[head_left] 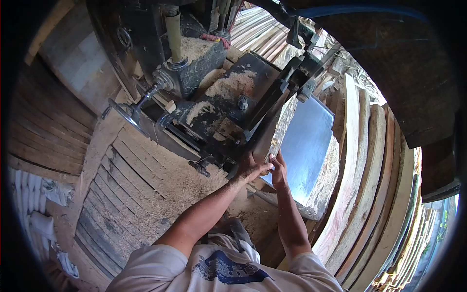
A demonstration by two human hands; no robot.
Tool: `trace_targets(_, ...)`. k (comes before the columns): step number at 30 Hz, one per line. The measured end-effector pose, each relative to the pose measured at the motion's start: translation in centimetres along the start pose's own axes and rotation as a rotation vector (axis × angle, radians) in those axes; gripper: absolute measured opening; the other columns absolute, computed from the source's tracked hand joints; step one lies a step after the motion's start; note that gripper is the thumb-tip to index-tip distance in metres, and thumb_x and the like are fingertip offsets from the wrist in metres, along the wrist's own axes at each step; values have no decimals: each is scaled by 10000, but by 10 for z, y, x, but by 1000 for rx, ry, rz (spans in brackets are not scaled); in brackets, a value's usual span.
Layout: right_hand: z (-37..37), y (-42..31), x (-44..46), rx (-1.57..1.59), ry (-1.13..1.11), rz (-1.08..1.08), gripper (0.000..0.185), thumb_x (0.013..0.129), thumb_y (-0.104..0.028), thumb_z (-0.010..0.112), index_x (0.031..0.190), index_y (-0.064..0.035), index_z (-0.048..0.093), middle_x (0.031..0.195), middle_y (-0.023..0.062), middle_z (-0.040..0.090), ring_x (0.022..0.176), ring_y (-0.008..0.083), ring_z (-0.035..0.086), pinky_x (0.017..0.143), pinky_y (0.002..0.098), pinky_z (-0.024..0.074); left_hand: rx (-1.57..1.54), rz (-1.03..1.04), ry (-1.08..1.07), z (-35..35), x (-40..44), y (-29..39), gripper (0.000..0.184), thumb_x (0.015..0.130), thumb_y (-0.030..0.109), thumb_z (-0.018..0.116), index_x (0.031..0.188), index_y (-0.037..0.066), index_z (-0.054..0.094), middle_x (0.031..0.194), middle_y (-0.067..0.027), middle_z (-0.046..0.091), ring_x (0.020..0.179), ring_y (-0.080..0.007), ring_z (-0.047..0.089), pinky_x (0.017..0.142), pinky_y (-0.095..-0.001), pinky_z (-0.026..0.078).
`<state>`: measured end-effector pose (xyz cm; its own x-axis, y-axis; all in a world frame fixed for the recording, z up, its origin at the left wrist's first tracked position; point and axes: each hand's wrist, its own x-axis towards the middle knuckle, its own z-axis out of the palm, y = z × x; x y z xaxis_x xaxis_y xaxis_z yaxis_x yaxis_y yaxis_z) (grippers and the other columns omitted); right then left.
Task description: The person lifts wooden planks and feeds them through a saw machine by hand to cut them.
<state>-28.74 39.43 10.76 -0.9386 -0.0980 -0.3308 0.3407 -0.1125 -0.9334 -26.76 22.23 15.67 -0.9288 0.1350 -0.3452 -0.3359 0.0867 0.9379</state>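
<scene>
A rough-edged wooden board (pixel 281 129) stands on edge on the metal saw table (pixel 304 146), lying along a dark upright fence (pixel 265 109). My left hand (pixel 250 166) is closed around the near end of the board, on its left side. On the right side of that same end, my right hand (pixel 278 170) grips with its thumb up against the wood. The two hands almost touch. The board's far end reaches the dark machine parts (pixel 304 68) around the blade area, where details are hidden.
Sawdust covers the machine bed (pixel 228 87) and the slatted floor (pixel 131 180). A handwheel (pixel 127 117) and a crank handle (pixel 199 168) stick out on the left. Long stacked planks (pixel 360 180) line the right side. A large dark wheel cover (pixel 389 63) hangs at upper right.
</scene>
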Motion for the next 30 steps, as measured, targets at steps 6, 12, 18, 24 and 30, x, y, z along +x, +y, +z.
trace_targets(6,-19,-7,38,-37,49,39,793,945,-446,618,1584,-170,238,1555,55,380,1428,269,323,1106,542,271,-110,-14,321,30,-16,-78,978,779,407,788,1464,-85,293,1388,-256,482,1285,-330,507,1068,-402,410)
trace_targets(12,-53,13,71,160,19,-96,555,1012,-454,490,1402,-59,500,1389,76,549,1317,234,463,1092,434,345,-120,-113,299,19,-60,-106,797,819,423,740,1384,-50,437,1339,-232,521,1283,-337,500,1078,-415,397)
trace_targets(18,-71,102,-10,627,286,76,437,1040,-328,451,1318,-3,541,1332,178,602,1236,331,573,1076,462,430,-253,-71,285,-22,-128,-145,850,844,351,748,1460,-62,333,1459,-293,420,1372,-351,428,1136,-413,354)
trace_targets(24,-30,244,-256,944,570,237,468,1006,-401,483,1235,-8,595,1268,189,636,1211,342,585,1069,468,444,-159,-248,332,-134,-268,-214,692,917,290,665,1429,-71,371,1372,-242,521,1259,-293,524,1059,-362,415)
trace_targets(30,27,283,-342,994,767,167,545,993,-474,498,1230,7,593,1257,191,635,1173,340,607,1032,452,481,-25,-334,128,-181,-339,-250,779,929,387,650,1452,-92,327,1349,-203,551,1180,-250,568,996,-335,442)
